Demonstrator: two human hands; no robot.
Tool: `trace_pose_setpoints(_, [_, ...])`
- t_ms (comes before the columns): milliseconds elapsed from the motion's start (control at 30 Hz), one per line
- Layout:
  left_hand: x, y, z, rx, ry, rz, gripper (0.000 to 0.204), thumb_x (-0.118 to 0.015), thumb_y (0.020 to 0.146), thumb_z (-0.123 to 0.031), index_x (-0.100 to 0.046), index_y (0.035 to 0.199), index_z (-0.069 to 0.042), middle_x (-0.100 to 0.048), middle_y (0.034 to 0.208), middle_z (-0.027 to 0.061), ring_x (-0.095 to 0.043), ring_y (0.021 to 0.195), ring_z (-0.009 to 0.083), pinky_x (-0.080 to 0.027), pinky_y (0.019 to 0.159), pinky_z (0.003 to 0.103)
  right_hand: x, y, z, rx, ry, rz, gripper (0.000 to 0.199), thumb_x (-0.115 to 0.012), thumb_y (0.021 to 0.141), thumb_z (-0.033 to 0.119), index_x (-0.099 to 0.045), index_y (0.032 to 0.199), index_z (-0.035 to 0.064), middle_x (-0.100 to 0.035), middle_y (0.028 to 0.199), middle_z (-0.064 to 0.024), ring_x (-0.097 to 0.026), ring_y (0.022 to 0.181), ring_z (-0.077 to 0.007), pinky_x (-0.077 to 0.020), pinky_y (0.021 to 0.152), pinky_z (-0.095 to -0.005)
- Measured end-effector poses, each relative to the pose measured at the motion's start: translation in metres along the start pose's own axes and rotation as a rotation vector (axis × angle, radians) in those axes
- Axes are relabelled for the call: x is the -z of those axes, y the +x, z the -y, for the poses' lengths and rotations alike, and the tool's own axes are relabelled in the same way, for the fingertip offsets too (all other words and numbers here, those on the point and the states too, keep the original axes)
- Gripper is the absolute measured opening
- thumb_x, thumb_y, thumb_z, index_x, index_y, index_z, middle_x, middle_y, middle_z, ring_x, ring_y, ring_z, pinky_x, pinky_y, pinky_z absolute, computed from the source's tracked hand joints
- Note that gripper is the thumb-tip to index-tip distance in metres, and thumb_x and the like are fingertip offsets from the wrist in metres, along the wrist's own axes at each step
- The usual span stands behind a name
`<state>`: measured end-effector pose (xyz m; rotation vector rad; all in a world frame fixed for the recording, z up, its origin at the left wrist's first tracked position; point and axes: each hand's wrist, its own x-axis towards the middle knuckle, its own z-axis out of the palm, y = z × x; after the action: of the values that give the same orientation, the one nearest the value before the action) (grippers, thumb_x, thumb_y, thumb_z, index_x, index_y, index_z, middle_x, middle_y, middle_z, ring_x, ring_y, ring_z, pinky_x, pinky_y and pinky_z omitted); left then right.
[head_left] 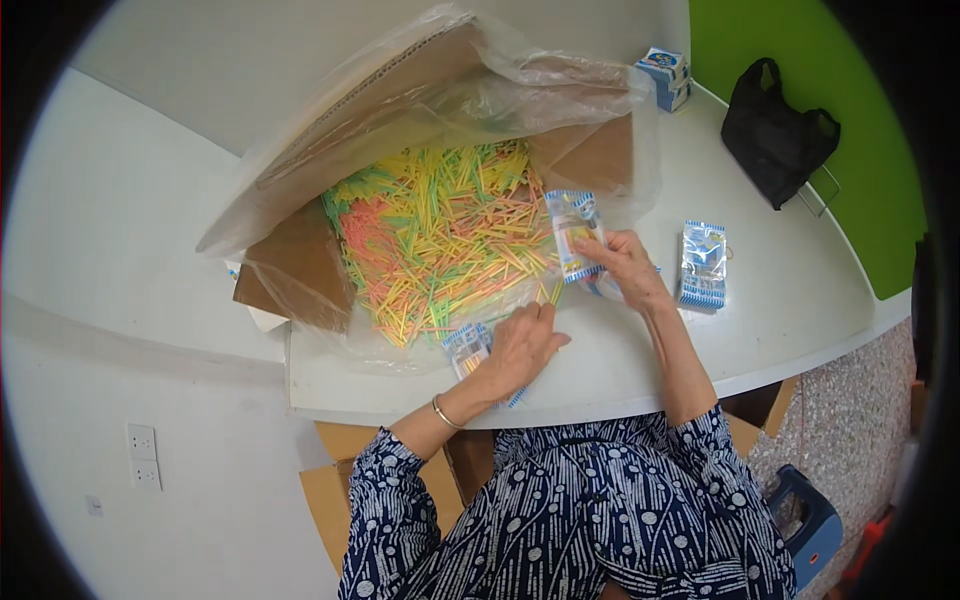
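My right hand [630, 268] pinches a small clear packet [573, 232] with blue-and-white striped ends, its thumb across the front. Another packet [604, 286] shows partly below that hand. Close by, my left hand [522, 350] is closed, with a few thin yellow and green sticks [549, 292] at its fingertips. A striped packet [466, 348] lies beneath the left hand and wrist; whether the palm grips it is hidden. Beyond both hands, an open cardboard box [590, 160] lined with clear plastic holds a heap of thin pink, yellow and green sticks [440, 240].
Filled packets [703, 263] lie on the white table [780, 300] to the right. Small blue-and-white boxes [665, 75] stand at the back, near a black bag [778, 135]. Cardboard boxes [325, 490] sit under the table; a blue stool [808, 525] is at lower right.
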<state>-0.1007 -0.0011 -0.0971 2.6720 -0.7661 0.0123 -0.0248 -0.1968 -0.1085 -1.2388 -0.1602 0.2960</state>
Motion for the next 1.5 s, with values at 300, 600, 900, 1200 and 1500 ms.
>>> trace_pose_setpoints(300, [-0.019,0.004,-0.009,-0.104,0.25,-0.039,0.025,-0.054,0.067,0.004,-0.049,0.092,0.002,-0.05,0.085,0.0175,-0.052,0.08,0.0317,-0.046,0.069,0.039,-0.006,-0.004,-0.002,0.004,0.103,-0.011,0.026,-0.071,0.082,0.022,-0.07,0.094,-0.0001,-0.068,0.084,-0.0023,-0.058,0.071,-0.005,-0.0453,0.062,-0.0201])
trace_pose_setpoints(600, [0.039,0.014,0.009,-0.033,-0.212,-0.221,0.024,-0.055,0.078,0.006,-0.053,0.101,-0.002,-0.055,0.084,0.0126,-0.057,0.077,0.0217,-0.047,0.067,0.031,0.0,0.004,-0.017,-0.075,0.106,0.081,0.025,-0.07,0.083,0.02,-0.07,0.098,0.0,-0.069,0.09,-0.0042,-0.06,0.082,-0.0081,-0.0455,0.077,-0.0219])
trace_pose_setpoints(900, [0.096,0.058,0.011,0.073,-1.005,-0.522,0.019,-0.059,0.087,0.0,-0.052,0.104,-0.004,-0.059,0.091,0.0004,-0.055,0.082,0.0055,-0.046,0.072,0.02,-0.012,-0.001,-0.019,-0.143,-0.127,0.298,0.028,-0.072,0.081,0.026,-0.071,0.094,0.0015,-0.067,0.084,0.0014,-0.057,0.078,-0.0043,-0.0429,0.071,-0.0191])
trace_pose_setpoints(1200, [0.065,0.039,0.019,-0.005,-0.581,-0.31,0.02,-0.06,0.087,-0.004,-0.059,0.107,-0.001,-0.061,0.1,0.0044,-0.057,0.091,0.0108,-0.046,0.08,0.024,-0.019,-0.006,-0.019,-0.168,-0.108,0.331,0.024,-0.073,0.079,0.019,-0.07,0.094,0.0005,-0.068,0.086,-0.0006,-0.059,0.081,-0.0062,-0.0447,0.075,-0.0224])
trace_pose_setpoints(1500, [0.063,0.017,0.004,0.14,-0.707,-0.221,0.027,-0.061,0.087,-0.005,-0.053,0.113,0.0,-0.061,0.101,0.0042,-0.057,0.093,0.0108,-0.046,0.08,0.023,-0.03,-0.01,-0.018,-0.218,-0.299,0.406,0.024,-0.074,0.079,0.023,-0.071,0.089,0.0019,-0.065,0.077,0.0032,-0.054,0.071,-0.0032,-0.0423,0.066,-0.0212])
